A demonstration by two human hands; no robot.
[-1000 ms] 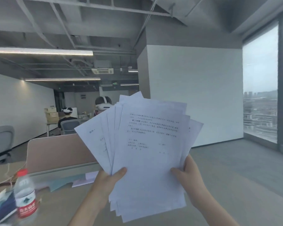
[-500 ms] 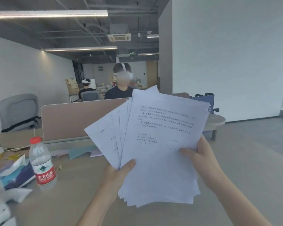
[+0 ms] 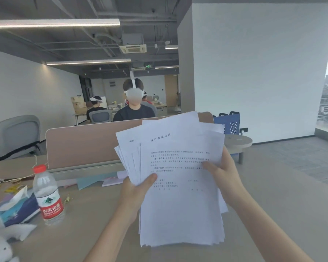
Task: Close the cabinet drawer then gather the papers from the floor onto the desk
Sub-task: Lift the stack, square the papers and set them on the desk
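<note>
I hold a fanned stack of white printed papers (image 3: 180, 195) upright above the wooden desk (image 3: 95, 220). My left hand (image 3: 136, 188) pinches the stack's left edge, thumb on the front sheet. My right hand (image 3: 222, 174) grips the right edge, thumb across the text. The bottom edges of the sheets hang just over the desk surface. The cabinet drawer and the floor beneath are out of view.
A water bottle with a red cap (image 3: 46, 193) stands on the desk's left, beside a tissue box and books (image 3: 17, 208). A brown partition (image 3: 80, 144) runs along the desk's back; a person wearing a headset sits behind it. Grey chair (image 3: 15, 135) at far left.
The view has tilted down and left, bringing the desk and bottle nearer. The papers have sunk toward the desk, and the fan has narrowed between my hands.
</note>
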